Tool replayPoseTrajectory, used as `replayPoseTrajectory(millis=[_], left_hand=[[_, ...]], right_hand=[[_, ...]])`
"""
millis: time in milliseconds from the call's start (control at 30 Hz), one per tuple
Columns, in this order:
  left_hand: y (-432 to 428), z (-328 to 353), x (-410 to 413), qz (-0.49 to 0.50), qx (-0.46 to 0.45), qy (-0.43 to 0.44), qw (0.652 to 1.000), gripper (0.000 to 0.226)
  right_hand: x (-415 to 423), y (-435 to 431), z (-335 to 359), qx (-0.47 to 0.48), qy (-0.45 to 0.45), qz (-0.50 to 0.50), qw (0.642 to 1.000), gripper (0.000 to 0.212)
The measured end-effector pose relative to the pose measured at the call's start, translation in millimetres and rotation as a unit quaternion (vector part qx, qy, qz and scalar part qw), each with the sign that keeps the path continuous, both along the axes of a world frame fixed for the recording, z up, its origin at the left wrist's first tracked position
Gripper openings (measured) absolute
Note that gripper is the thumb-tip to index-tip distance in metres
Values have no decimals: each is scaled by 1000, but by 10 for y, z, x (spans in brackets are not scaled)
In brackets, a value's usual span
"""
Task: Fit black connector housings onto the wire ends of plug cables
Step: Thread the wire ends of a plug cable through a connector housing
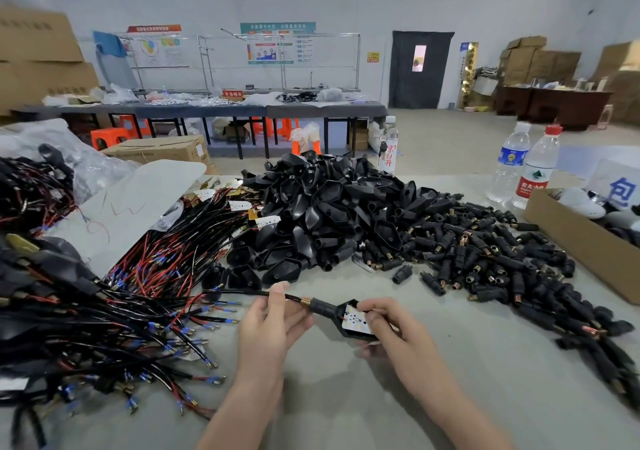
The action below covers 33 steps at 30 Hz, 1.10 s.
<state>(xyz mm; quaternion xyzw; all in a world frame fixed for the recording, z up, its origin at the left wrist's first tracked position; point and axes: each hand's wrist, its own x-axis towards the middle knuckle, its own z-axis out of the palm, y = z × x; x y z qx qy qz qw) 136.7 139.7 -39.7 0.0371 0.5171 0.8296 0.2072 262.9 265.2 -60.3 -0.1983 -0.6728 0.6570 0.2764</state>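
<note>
Wire heap [52,338] at left edge blurred, perhaps partly cropped.

Cables [156,276] lie left on the table [346,397], housings [329,214] heaped centre, apparently three bottles [512,162] behind, a box [581,238] right.

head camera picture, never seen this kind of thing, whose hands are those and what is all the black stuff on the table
There is no machine here. One camera sits on a person's head and looks down at their own two bare hands over a grey table. The left hand pinches a thin black cable. The right hand holds a black connector housing that sits on the end of that cable, its fingers touching a small white board inside it. Behind the hands lies a big pile of empty housings, and to its right a spread of small black plugs with brass ends. On the left lie bundles of red and black wires. Far right stand water bottles and a cardboard box.
</note>
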Motion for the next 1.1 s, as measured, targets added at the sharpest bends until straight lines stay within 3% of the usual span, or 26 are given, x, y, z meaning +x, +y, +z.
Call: replayPoseTrajectory(millis=[100,167,233,300,333,400,467,567,667,733,900,1000,1100], left_hand=[[-162,126,78,-81,-130,17,988,56],[-352,195,127,-106,-238,121,958,60],[-589,309,149,-40,-301,305,903,51],[-797,507,114,45,-301,473,827,32],[-859,606,73,50,-300,513,802,22],[-910,786,-33,7,-318,529,786,28],[-939,931,-119,-51,-310,523,792,36],[-1051,1198,-180,-88,-250,529,806,26],[-1206,1509,-231,-74,-193,537,818,10],[-1296,1688,-311,-49,-166,520,836,13],[-1588,1987,-780,37,-51,323,944,25],[-1818,2064,-1220,96,-26,221,970,23],[-2033,1939,-1645,145,-88,140,976,26]], right_hand=[[-34,-50,66,-87,49,-38,994,25],[-66,-64,127,-94,68,-67,991,24],[-123,-122,246,-53,70,-82,993,20],[-203,-231,456,14,82,-99,992,18],[-249,-305,596,51,98,-109,988,18],[-357,-494,925,124,136,-100,978,17],[-460,-714,1279,199,165,-54,964,17],[-573,-978,1763,282,188,13,941,20],[-705,-1173,2092,335,187,74,920,33],[-834,-1289,2179,334,189,85,920,45],[-1110,-1441,1999,320,125,108,933,57],[-1184,-1403,1736,317,76,117,938,58],[-1206,-1249,1532,289,37,114,950,55]])
